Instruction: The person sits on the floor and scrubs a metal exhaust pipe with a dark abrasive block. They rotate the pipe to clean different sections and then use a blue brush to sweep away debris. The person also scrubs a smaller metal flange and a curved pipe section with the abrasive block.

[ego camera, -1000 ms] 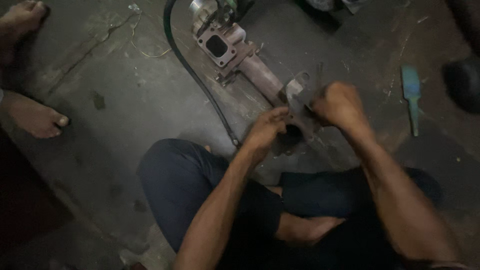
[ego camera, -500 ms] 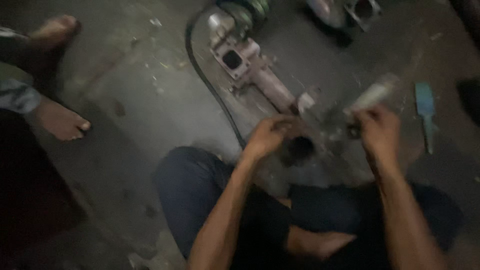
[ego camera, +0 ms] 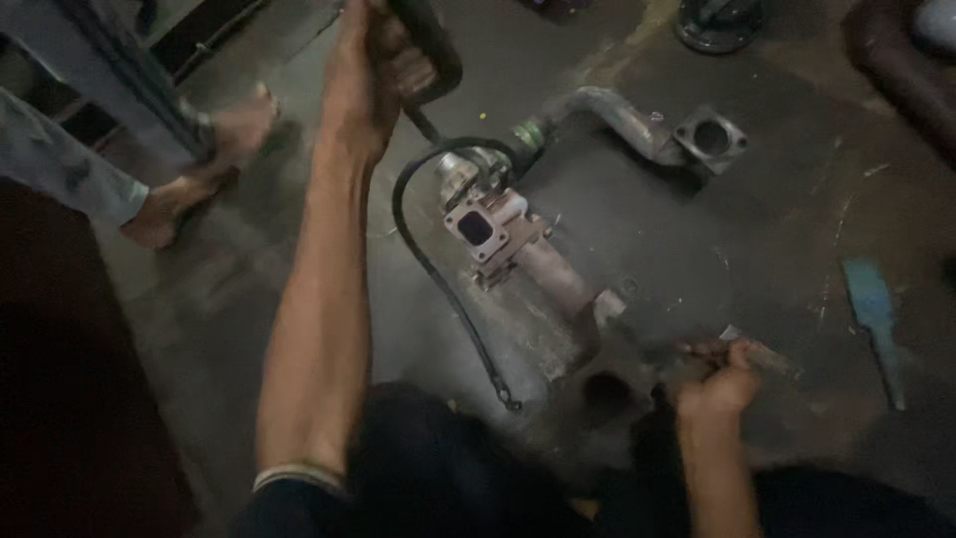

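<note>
Two hands, left hand [ego camera: 370, 70] gripping one dark handle [ego camera: 428, 50], one turbocharger [ego camera: 488, 224]

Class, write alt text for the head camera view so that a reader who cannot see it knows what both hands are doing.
Seen from above, a person's left hand grips a dark hammer-like tool raised over a rusty turbocharger with pipe on a concrete floor. The right hand holds a small metal tool beside the pipe's near flange. Another person's foot stands at left.

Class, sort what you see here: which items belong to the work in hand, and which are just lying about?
In hand:
left hand on dark tool handle
right hand on small metal tool
rusty flanged pipe assembly

Lying about:
blue flat tool
bent pipe with square flange
black hose
</note>
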